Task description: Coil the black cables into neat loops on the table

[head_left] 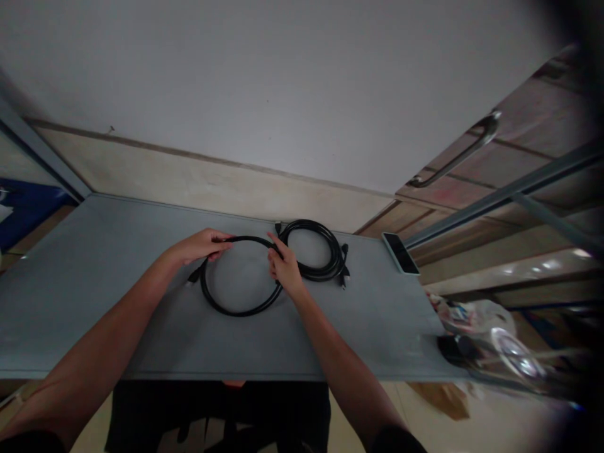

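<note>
A black cable [240, 313] forms a loop low over the grey table, its plug end showing below my left hand. My left hand [206, 245] pinches the loop at its upper left, thumb and fingers pressed together. At the loop's right side my right hand [285, 264] grips the cable, with the index finger pointing up and left. Just beyond my right hand lies a second coil of black cable [336, 251], wound several times, with connectors at its right side and one at its upper left.
The grey table [377, 321] runs along a pale wall. A phone [401, 253] lies at its back right corner. A dark cylindrical object [455, 350] is at the front right edge, and a plastic bag [486, 316] is beyond the right end. Metal posts rise at both sides.
</note>
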A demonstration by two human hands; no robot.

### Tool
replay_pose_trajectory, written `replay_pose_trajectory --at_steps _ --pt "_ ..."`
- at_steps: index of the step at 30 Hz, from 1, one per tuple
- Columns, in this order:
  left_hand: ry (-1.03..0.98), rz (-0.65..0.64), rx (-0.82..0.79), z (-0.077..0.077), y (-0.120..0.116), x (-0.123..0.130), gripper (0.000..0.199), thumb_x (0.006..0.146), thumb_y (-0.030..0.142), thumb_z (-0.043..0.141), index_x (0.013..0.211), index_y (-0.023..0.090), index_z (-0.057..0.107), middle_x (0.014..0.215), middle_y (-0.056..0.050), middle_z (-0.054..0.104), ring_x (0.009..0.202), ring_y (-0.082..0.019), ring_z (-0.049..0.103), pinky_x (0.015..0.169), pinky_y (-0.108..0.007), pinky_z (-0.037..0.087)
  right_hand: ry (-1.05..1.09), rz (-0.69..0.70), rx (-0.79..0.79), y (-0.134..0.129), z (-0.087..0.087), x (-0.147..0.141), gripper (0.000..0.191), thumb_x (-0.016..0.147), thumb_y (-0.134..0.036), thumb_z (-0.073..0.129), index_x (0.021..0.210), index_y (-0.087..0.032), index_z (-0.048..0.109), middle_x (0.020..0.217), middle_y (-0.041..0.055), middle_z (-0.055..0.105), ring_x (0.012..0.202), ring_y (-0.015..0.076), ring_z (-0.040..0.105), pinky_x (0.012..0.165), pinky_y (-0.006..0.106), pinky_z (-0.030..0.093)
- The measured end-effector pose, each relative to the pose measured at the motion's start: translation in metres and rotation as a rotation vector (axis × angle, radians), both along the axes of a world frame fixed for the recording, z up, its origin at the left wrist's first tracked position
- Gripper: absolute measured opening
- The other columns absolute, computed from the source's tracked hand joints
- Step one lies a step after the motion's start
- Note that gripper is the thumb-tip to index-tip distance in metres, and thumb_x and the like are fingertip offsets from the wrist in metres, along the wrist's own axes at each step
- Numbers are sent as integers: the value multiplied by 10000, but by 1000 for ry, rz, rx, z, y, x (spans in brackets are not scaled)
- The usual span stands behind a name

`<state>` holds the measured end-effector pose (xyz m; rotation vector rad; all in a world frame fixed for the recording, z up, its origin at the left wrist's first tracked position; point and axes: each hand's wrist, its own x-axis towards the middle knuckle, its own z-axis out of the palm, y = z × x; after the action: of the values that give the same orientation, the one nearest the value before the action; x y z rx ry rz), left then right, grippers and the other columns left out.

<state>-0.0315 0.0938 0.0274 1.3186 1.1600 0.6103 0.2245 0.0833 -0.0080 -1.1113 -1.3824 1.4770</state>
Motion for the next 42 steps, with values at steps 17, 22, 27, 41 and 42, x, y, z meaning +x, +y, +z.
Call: replay_pose_trajectory --at_steps 17,22,27,41,42 --pt "743 343 490 -24 28 -59 345 883 300 590 1156 163 751 900 -102 773 859 -244 709 853 -339 511 -732 175 740 -19 -20 -34 512 951 -306 536 1428 -124 512 1520 194 415 1406 279 410 1135 438 396" --pt "937 466 579 -26 32 -80 332 900 273 570 1155 163 752 1112 -136 743 1075 -285 665 980 -373 480 -894 340 792 -29 -14 -54 699 878 -463 658 1454 -117 467 1637 199 148 1451 323 323 1133 474 392" --pt "1054 498 606 -35 36 -88 327 904 278 557 1145 187 758 1067 -138 733 1018 -276 662 976 -390 480 -996 304 756 -26 -5 -81 564 921 -411 614 1381 -93 538 1591 222 279 1435 351 330 1143 511 346" --pt "1119 610 533 -34 28 -94 329 880 235 509 1065 164 771 1002 -175 718 944 -303 657 830 -414 514 -907 198 605 -1 -12 -106 497 914 -332 610 1351 -107 541 1586 222 290 1454 361 291 1125 546 330" --pt "1118 611 532 -34 29 -94 337 882 230 500 1073 159 769 1006 -177 717 943 -305 658 826 -415 514 -892 217 614 -2 -12 -104 507 911 -317 608 1370 -116 530 1591 213 284 1461 356 282 1126 541 335"
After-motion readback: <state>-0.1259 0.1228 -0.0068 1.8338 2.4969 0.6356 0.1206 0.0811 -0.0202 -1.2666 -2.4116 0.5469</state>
